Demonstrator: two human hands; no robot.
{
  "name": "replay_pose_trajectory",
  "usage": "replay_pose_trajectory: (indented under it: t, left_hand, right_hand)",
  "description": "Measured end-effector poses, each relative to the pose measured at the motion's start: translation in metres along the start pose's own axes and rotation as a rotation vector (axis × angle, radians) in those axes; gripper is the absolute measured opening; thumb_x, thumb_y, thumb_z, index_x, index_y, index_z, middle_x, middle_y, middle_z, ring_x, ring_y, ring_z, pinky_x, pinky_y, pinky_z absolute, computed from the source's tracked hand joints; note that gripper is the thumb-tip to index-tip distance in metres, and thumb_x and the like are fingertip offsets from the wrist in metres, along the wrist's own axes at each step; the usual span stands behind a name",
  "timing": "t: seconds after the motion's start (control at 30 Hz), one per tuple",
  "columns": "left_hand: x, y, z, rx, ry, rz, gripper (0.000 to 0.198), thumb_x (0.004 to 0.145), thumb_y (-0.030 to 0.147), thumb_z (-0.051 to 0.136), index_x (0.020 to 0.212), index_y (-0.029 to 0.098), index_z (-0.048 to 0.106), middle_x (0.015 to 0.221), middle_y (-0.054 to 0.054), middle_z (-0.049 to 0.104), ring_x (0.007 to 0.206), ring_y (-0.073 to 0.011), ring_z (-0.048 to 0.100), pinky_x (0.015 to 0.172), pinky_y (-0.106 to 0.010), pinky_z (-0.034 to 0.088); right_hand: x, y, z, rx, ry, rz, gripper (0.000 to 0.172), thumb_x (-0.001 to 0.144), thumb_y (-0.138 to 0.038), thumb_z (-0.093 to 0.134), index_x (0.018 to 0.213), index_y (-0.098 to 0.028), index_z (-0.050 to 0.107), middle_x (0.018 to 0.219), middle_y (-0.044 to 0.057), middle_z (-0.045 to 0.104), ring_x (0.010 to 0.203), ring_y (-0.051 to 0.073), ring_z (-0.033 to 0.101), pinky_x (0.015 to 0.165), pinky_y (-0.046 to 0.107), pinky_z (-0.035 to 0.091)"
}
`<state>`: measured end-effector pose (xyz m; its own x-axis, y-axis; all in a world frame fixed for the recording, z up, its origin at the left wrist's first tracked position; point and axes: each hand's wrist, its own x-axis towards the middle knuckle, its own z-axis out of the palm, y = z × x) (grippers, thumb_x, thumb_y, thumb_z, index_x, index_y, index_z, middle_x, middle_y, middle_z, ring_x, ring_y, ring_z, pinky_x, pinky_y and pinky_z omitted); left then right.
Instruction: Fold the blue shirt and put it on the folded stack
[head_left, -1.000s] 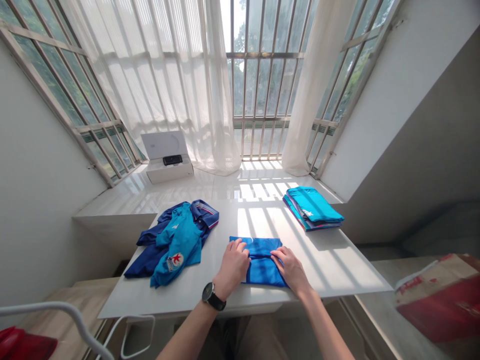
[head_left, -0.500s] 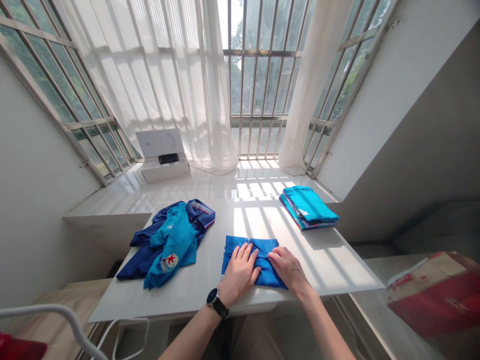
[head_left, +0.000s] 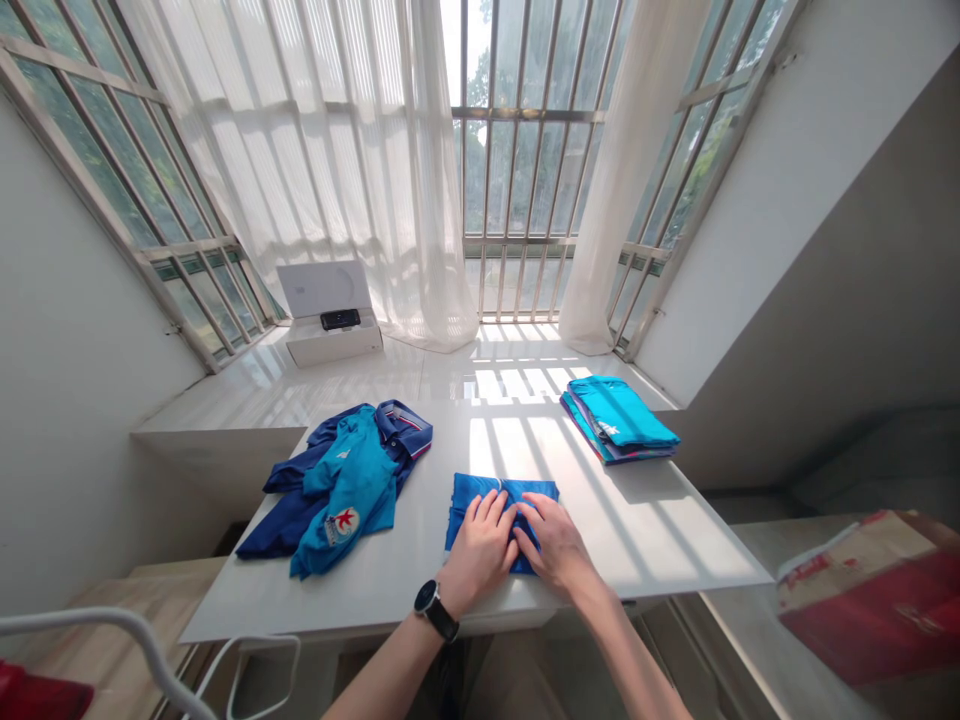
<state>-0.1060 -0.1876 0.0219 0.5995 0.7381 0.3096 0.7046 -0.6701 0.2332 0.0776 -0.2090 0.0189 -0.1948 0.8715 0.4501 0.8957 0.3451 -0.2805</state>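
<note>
Sunlit window bay (head_left: 525,170) with barred panes and sheer white curtains (head_left: 330,180) is shown beyond a white tabletop (head_left: 247,610). At far left, a curved white tube (head_left: 90,620) is seen above a red object (head_left: 30,690). On a glossy white ledge (head_left: 435,380) under the window, an open white box (head_left: 330,340) is placed, with a black device (head_left: 340,319) lying in it. On the left of the tabletop, a crumpled navy polo shirt (head_left: 401,430) lies partly beneath a teal shirt (head_left: 352,490) bearing a star patch. At centre, a folded blue garment (head_left: 469,497) is laid flat. The left hand (head_left: 480,553), with a black wristwatch (head_left: 436,611) at its wrist, and the right hand (head_left: 553,540) are pressed on the garment side by side. Each grip is open, palm down, with nothing pinched. Further right, a stack of folded teal garments (head_left: 619,415) is placed on the tabletop. At lower right, a red-and-tan paper bag (head_left: 862,600) is seen beyond the tabletop.
</note>
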Motion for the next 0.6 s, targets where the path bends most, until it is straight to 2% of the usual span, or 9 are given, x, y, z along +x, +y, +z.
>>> replay_pose_trajectory:
  t: [0.17,0.27,0.4,0.6]
  left_hand:
    - [0.0,0.005,-0.008,-0.038,-0.015,-0.094,0.041,0.099,0.037,0.057,0.136,0.019,0.062,0.149,-0.012,0.058,0.139,-0.0316,0.051,0.115,-0.05,0.04]
    - [0.001,0.001,-0.02,-0.053,-0.045,-0.111,0.028,0.102,0.028,0.051,0.124,0.021,0.068,0.136,-0.011,0.067,0.128,-0.0303,0.06,0.106,-0.047,0.046]
    - [-0.004,-0.02,-0.04,-0.054,-0.042,-0.174,0.024,0.102,0.019,0.049,0.112,0.021,0.07,0.116,-0.008,0.075,0.109,-0.0271,0.066,0.102,-0.047,0.047]
    - [-0.027,-0.058,-0.053,-0.147,0.015,-0.295,0.018,0.095,0.021,0.061,0.11,0.022,0.071,0.119,-0.007,0.073,0.111,-0.0266,0.065,0.1,-0.044,0.048]
  right_hand:
    - [-0.01,0.0,0.011,0.102,0.004,0.084,0.032,0.097,-0.023,0.053,0.122,-0.021,0.073,0.126,0.012,0.072,0.116,0.028,0.067,0.103,0.046,0.055]
    - [-0.009,0.002,0.009,0.155,0.008,0.122,0.03,0.097,-0.024,0.054,0.119,-0.022,0.075,0.124,0.011,0.073,0.114,0.028,0.068,0.103,0.046,0.056]
    - [-0.007,0.003,0.007,0.215,-0.003,0.168,0.029,0.097,-0.025,0.053,0.116,-0.021,0.076,0.122,0.012,0.073,0.113,0.028,0.068,0.103,0.046,0.056]
    - [-0.008,0.002,0.008,0.248,-0.019,0.218,0.03,0.098,-0.028,0.053,0.116,-0.02,0.076,0.124,0.012,0.072,0.115,0.029,0.067,0.105,0.049,0.055]
